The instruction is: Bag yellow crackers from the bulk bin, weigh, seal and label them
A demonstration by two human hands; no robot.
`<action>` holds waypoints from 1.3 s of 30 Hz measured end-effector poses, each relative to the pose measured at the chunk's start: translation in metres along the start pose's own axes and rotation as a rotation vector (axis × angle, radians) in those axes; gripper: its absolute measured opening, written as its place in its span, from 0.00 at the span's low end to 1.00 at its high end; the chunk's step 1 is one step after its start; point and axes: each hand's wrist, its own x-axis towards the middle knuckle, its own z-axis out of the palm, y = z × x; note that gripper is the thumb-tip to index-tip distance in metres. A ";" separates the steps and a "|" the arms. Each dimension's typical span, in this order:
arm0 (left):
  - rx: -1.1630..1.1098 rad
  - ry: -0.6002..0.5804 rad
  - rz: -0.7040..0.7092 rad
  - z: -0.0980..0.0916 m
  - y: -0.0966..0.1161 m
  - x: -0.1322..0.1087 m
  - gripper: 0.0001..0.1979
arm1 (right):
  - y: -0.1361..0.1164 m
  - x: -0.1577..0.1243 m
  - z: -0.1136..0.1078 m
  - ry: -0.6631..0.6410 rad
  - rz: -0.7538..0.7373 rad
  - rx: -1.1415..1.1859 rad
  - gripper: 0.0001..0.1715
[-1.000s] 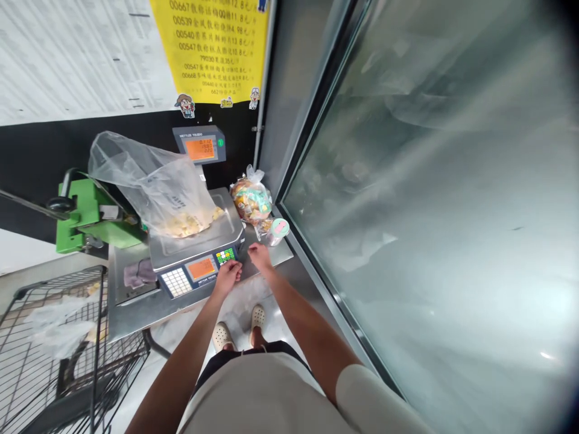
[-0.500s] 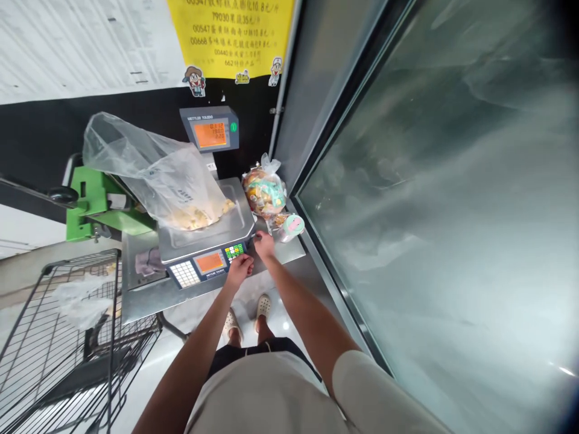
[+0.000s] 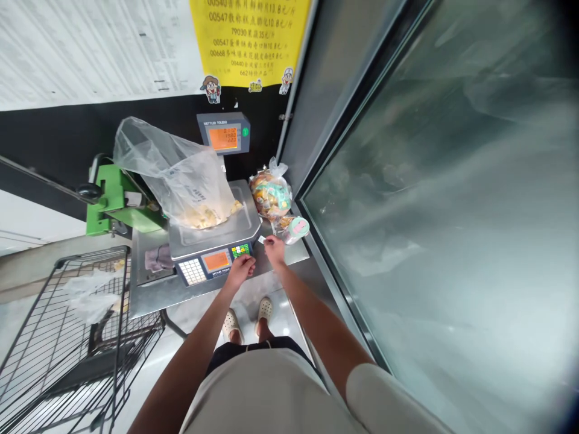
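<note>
A steel Mettler Toledo retail scale (image 3: 215, 256) stands on a metal counter (image 3: 289, 256), with a clear plastic bag of yellow food pieces (image 3: 194, 196) lying on its platter. My left hand (image 3: 241, 269) rests at the scale's front panel, beside the green keys (image 3: 240, 251). At the scale's right corner, my right hand (image 3: 274, 249) pinches a small white slip (image 3: 261, 239) between its fingers. Just beyond it stand a bagged snack pack (image 3: 270, 194) and a round tub with a pale green lid (image 3: 296, 229).
A wire shopping cart (image 3: 76, 337) stands to my left, and a green machine (image 3: 113, 199) sits behind the counter's left end. A tall glass door (image 3: 429, 211) fills the right side. A yellow price sign (image 3: 248, 42) hangs on the wall ahead.
A small white slip now shows in my right hand's fingers at the scale's corner. My left hand has stayed near the green keys, and the view has shifted slightly.
</note>
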 end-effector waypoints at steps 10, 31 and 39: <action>-0.175 0.121 0.191 -0.020 0.036 -0.046 0.15 | -0.065 -0.097 0.000 -0.241 0.147 0.986 0.16; 0.071 0.199 0.597 -0.101 0.105 -0.055 0.14 | -0.154 -0.106 0.055 -0.273 -0.018 0.941 0.16; 0.287 0.262 0.547 -0.110 0.102 -0.019 0.14 | -0.147 -0.064 0.075 -0.193 -0.122 0.803 0.15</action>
